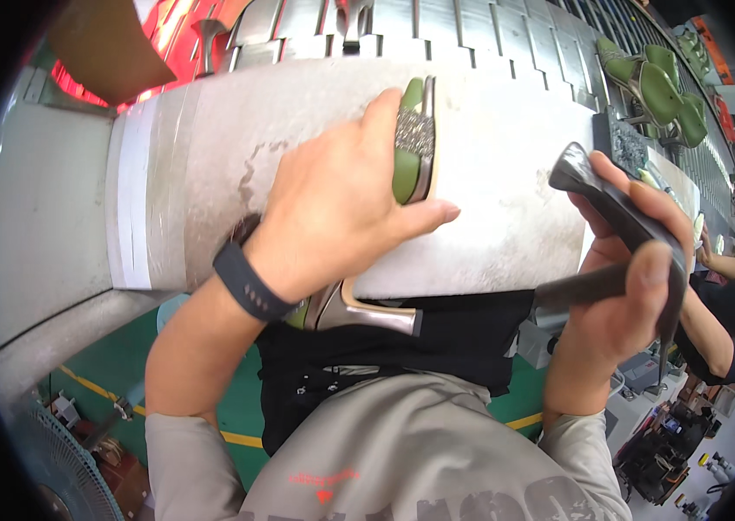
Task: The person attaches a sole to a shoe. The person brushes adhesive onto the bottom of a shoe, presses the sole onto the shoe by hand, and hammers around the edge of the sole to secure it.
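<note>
My left hand (pixel 333 208) grips a green high-heeled shoe (pixel 413 143) turned on its side, with a glittery strap across the front and a metallic heel (pixel 367 314) sticking out below my wrist. The shoe rests against a grey worn work surface (pixel 203 165). A dark band sits on my left wrist. My right hand (pixel 623 286) is closed around a dark metal hammer-like tool (pixel 619 213), whose head is raised to the right of the shoe, a short way off it.
Several more green heeled shoes (pixel 658 87) stand on a slatted metal conveyor (pixel 506 39) at the upper right. Another person's arm (pixel 723 265) shows at the right edge. A fan (pixel 55 460) and green floor (pixel 124 365) lie at the lower left.
</note>
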### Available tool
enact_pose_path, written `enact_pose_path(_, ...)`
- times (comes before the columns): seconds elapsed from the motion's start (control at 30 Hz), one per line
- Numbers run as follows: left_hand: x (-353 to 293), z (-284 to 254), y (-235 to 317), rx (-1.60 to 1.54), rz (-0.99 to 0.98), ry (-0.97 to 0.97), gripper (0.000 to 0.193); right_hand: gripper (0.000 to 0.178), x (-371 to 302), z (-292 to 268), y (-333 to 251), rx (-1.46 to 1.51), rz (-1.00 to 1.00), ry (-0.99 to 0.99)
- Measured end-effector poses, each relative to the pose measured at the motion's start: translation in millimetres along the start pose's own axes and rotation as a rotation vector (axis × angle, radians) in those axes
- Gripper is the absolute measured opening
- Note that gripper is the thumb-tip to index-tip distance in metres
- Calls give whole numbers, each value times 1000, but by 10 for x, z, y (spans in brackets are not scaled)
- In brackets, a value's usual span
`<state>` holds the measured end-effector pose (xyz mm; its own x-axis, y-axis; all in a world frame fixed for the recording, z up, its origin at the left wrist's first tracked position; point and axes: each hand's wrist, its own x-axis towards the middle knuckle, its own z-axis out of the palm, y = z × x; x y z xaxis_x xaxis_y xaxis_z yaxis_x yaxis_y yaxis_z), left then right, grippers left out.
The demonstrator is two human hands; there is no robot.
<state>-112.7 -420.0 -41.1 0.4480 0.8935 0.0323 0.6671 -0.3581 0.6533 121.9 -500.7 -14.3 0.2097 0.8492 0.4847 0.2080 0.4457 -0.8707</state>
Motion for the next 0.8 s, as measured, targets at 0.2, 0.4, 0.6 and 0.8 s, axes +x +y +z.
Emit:
enact_pose_path(0.2,24,75,25,-4,-27,-14,92,18,366,367,193,132,422,-338)
enact_pose_path(0.4,49,34,17,23,-3,-14,91,20,819,468,645,91,379,-260)
enact_pose_path(0.6,82,-178,154,-14,43,8,93,18,768,388,1172,142,483,-156)
enact_pose_path(0.8,-72,-708,475,-359,551,172,78,17,342,197,709,143,591,-106)
